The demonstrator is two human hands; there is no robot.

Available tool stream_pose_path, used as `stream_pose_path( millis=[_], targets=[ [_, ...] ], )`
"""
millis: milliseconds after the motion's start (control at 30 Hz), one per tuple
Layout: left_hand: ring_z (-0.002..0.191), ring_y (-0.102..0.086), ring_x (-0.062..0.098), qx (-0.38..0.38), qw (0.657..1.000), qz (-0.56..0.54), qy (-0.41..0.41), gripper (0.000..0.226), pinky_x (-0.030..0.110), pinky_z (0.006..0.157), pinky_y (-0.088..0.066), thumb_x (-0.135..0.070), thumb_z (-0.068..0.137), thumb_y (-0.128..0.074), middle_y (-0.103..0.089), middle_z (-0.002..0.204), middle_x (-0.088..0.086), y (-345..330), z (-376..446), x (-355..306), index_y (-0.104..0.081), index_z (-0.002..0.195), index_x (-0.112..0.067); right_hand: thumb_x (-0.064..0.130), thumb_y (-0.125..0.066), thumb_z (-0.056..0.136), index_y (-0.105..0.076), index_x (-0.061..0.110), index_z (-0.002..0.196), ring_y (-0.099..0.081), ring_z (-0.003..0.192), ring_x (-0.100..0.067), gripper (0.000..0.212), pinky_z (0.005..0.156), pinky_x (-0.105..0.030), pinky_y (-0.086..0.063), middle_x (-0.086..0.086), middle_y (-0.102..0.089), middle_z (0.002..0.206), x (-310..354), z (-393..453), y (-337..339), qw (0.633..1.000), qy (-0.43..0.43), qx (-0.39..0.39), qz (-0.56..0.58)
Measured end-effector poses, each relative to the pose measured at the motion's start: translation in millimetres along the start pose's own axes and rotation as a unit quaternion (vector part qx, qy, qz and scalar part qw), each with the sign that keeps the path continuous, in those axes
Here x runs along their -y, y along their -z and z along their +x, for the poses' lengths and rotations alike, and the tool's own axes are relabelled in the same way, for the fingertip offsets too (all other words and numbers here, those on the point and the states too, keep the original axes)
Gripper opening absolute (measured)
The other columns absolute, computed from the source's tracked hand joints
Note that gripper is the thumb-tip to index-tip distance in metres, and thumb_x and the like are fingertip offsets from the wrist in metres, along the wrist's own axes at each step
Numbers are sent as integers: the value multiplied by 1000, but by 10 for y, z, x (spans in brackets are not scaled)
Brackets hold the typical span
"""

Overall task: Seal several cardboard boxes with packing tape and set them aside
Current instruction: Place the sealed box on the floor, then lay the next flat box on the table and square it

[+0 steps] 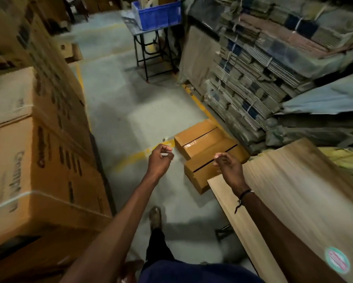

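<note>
Two small brown cardboard boxes lie side by side on the grey floor. The far box (198,139) has glossy tape over its top seam. The near box (207,167) shows a dark slit along its seam. My left hand (161,160) hovers left of the boxes with curled fingers; a small pale sliver shows at its fingertips, and I cannot tell what it is. My right hand (227,166) hangs above the near box, fingers loosely curled and holding nothing. Neither hand touches a box. No tape roll is in view.
A pale wooden tabletop (294,201) juts in at the right. Large printed cartons (39,160) are stacked at the left. Bundles of flattened cartons (253,78) rise behind the boxes. A blue crate (157,15) sits on a metal stand (151,52) far ahead. My shoe (155,217) is on the floor.
</note>
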State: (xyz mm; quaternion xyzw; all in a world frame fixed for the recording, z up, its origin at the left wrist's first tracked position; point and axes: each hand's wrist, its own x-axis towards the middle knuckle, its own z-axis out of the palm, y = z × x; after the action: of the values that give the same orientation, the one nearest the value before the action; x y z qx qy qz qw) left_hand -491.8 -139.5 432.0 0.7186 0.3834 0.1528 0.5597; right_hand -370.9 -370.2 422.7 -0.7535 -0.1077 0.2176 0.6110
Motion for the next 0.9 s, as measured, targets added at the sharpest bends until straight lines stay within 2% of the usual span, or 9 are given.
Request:
stream_pose_path(
  millis=[133,300,400,533,600,667,700,833,900],
  targets=[
    [96,-72,26,56,998,35,1,16,45,85,-58,-11,87,-70,-71,98,-1,-68,1039,52,-64,88,-26,27,-64,103,-69,16,110,-73,102,-25,14,80,-31,-57,-3,-73,111,-97,627,-199,996,-54,-62,27],
    [94,-73,27,167,980,106,3,15,49,87,-58,-13,89,-71,-71,93,-5,-317,2159,63,-64,87,-26,26,-58,106,-66,19,116,-72,97,-23,15,84,-42,-59,-1,-71,105,-183,1164,-289,983,-99,-154,7],
    [95,-71,27,234,961,148,-6,18,46,86,-56,-10,90,-71,-69,90,-4,-598,2755,20,-62,87,-25,28,-58,106,-65,15,124,-72,94,-19,24,81,-39,-59,-2,-71,111,-283,1495,-267,970,-128,-207,-8],
    [96,-72,31,301,935,184,30,19,41,81,-51,-15,89,-76,-70,89,1,-1052,3415,67,-60,88,-24,38,-63,103,-64,22,131,-69,113,-22,33,92,-38,-57,-2,-69,127,-560,1889,-220,955,-172,-242,-15],
    [97,-72,32,314,926,207,32,20,37,81,-51,-21,88,-80,-70,91,1,-1268,3679,129,-62,94,-19,31,-63,104,-61,18,138,-63,117,-18,37,91,-21,-53,-3,-66,132,-585,2062,-271,945,-192,-263,9],
    [96,-71,29,333,913,235,34,29,31,80,-50,-27,87,-82,-71,97,4,-1514,3913,210,-64,105,-13,25,-61,105,-55,13,144,-57,115,-14,41,78,-7,-46,-2,-61,134,-731,2312,-288,932,-222,-284,40],
    [97,-70,28,339,906,249,37,35,31,82,-51,-30,87,-83,-71,101,5,-1650,4039,292,-64,109,-10,25,-61,105,-51,13,147,-54,116,-14,45,80,-9,-45,-3,-57,136,-855,2448,-297,925,-234,-295,52],
    [109,-67,26,354,883,306,39,47,36,98,-52,-39,86,-83,-72,116,9,-2164,4495,726,-63,118,-10,42,-68,98,-35,23,159,-45,142,-27,71,112,-42,-43,-8,-40,160,-1450,2879,-349,886,-307,-329,110],
    [112,-66,25,365,874,318,42,52,35,100,-51,-41,86,-83,-70,120,9,-2499,4737,1035,-61,122,-11,51,-70,94,-31,28,161,-40,147,-29,81,118,-49,-39,-6,-36,165,-1854,3099,-386,864,-340,-348,126]
  ],
)
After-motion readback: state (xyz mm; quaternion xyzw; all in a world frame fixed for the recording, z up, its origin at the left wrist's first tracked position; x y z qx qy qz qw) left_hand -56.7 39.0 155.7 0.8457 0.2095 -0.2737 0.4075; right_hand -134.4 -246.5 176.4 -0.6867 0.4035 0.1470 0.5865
